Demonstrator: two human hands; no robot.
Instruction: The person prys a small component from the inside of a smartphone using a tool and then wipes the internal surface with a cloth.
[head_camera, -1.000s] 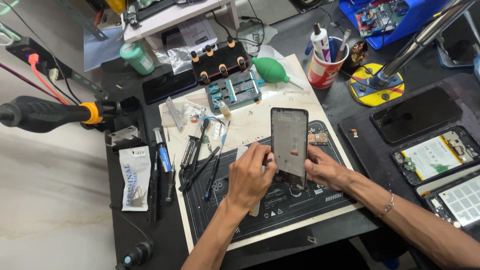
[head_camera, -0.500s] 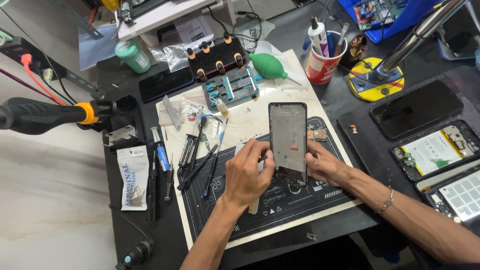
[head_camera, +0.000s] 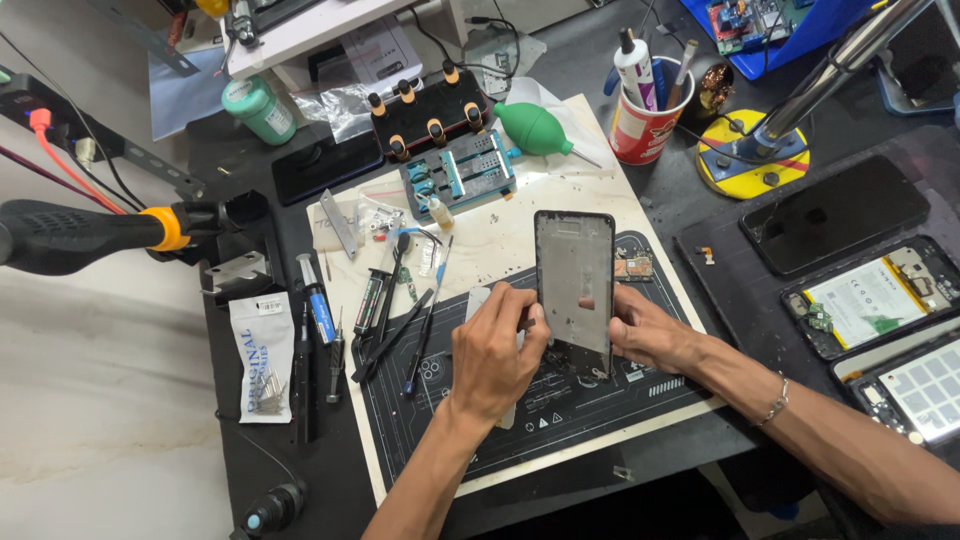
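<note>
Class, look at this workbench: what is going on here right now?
A person holds a phone frame upright over a dark work mat. The left hand grips its left edge; the right hand steadies the right edge. Screwdrivers lie left of the mat, and opened phones sit to the right.

A: Phone repair workshop bench.
B: Evidence?
A: Repair mat (head_camera: 600, 420), screwdrivers (head_camera: 390, 320), blue clamp jig (head_camera: 460, 175), green air blower (head_camera: 535, 128).
B: More?
A: Opened phones (head_camera: 870, 295) at right, cup of tools (head_camera: 645, 125), circuit board (head_camera: 760, 18) in a blue tray.
</note>
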